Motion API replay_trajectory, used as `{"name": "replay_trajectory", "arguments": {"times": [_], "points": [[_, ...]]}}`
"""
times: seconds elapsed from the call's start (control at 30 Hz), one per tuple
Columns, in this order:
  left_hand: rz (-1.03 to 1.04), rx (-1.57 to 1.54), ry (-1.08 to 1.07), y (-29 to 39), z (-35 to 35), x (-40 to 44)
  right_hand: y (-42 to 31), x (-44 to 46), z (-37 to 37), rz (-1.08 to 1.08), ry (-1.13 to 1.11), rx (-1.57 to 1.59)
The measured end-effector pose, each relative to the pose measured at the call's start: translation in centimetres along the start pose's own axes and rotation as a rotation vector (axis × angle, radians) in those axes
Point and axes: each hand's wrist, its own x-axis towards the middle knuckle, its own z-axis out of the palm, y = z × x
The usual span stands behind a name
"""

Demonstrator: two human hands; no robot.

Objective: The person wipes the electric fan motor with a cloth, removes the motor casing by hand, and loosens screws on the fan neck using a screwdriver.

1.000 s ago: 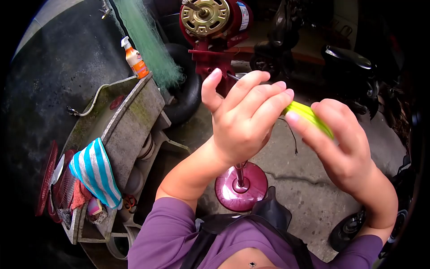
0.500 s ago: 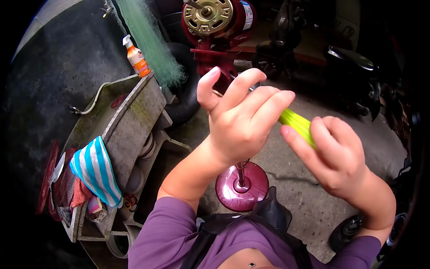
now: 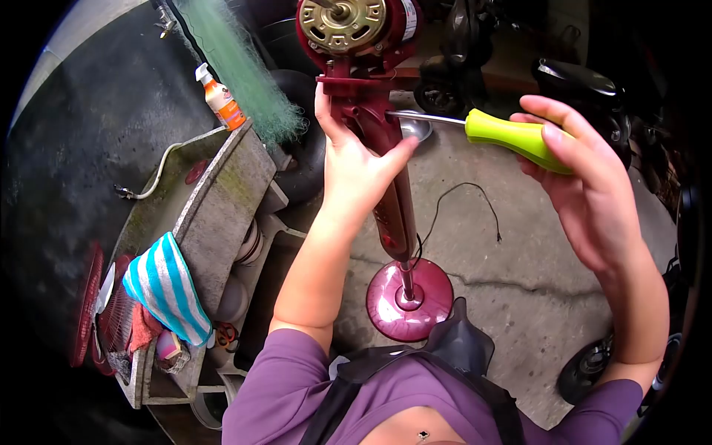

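Observation:
A dark red stand fan rises in front of me, its motor (image 3: 345, 30) bare at the top and its round glossy base (image 3: 382, 311) on the floor. My left hand (image 3: 352, 174) is closed around the fan's neck (image 3: 376, 130) just below the motor, the thumb in front and some fingers hidden behind. To the right, my right hand (image 3: 593, 174) holds a screwdriver (image 3: 495, 127) by its lime-green handle. The metal shaft points left, and its tip meets the side of the neck.
A concrete sink (image 3: 230, 174) stands at left, with a spray bottle (image 3: 221, 99) on its corner and a striped cloth (image 3: 169, 289) over its near end. Fan grilles (image 3: 115, 319) lean there. Green netting (image 3: 248, 74) hangs behind. A scooter (image 3: 578, 81) stands at back right.
The hands have moved apart. My left hand has gone to the fan's neck, and my right hand has carried the screwdriver up, its tip now at the neck's side.

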Motion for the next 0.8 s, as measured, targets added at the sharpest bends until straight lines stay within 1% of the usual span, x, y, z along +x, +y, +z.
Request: {"name": "replay_trajectory", "arguments": {"times": [0.03,0.07,0.1,0.13,0.17,0.2,0.23,0.27,0.3,0.33,0.4,0.5,0.57,0.6,0.63,0.7,0.73,0.77,0.8], "points": [[-0.02,-0.095,-0.003,-0.3,0.3,-0.1,0.2,0.4,-0.1,0.08,0.057,0.069],[-0.016,0.063,0.034,-0.5,0.4,-0.3,-0.1,0.5,-0.6,0.199,-0.019,0.08],[-0.02,0.059,0.03,-0.5,0.6,-0.4,-0.3,0.6,-1.1,0.319,-0.095,0.092],[0.001,0.121,0.051,-0.4,0.7,-0.4,-0.3,0.7,-1.8,0.433,-0.168,0.07],[0.022,0.182,0.073,-0.4,0.8,-0.4,-0.7,0.5,-2.0,0.479,-0.18,-0.04],[0.019,0.176,0.073,-0.3,0.8,-0.3,0.1,0.6,-1.7,-0.011,-0.17,-0.535],[0.017,0.18,0.085,-0.1,0.9,-0.5,0.5,0.5,-1.4,-0.428,-0.279,-0.935],[0.022,0.187,0.098,0.0,0.9,-0.5,0.9,0.4,-1.1,-0.913,-0.194,-1.308],[0.021,0.184,0.1,0.0,1.0,-0.5,1.0,0.1,-0.8,-1.143,-0.208,-1.481],[0.021,0.178,0.1,0.1,1.0,-0.5,0.4,-0.2,-0.4,-1.233,-0.216,-1.646],[0.024,0.173,0.093,0.2,0.9,-0.5,-0.4,0.3,-0.2,-1.492,-0.166,-1.794],[-0.029,0.114,0.072,0.6,1.0,-0.8,-0.9,1.1,-0.6,-1.591,-0.075,-1.702],[-0.079,-0.195,0.087,1.6,0.7,-1.2,-0.1,1.3,-0.8,-1.699,-0.101,-1.748],[-0.001,0.187,0.149,0.8,0.3,-1.7,-0.1,1.4,-0.7,-1.749,-0.108,-1.787],[0.234,0.289,0.233,1.5,0.5,-2.0,0.0,1.5,-0.5,-1.795,-0.113,-1.822],[0.641,0.464,0.232,3.0,0.6,-1.9,-0.1,1.3,-0.4,-1.85,-0.124,-1.851],[0.644,0.536,0.147,4.6,1.1,-2.1,-0.1,1.2,-0.4,-1.869,-0.128,-1.863],[0.65,0.605,0.061,6.2,1.7,-2.2,0.1,1.1,-0.5,-1.873,-0.153,-1.797],[0.706,0.625,0.108,5.9,2.6,-2.0,0.2,1.0,-0.5,-1.876,-0.169,-1.76]]}}
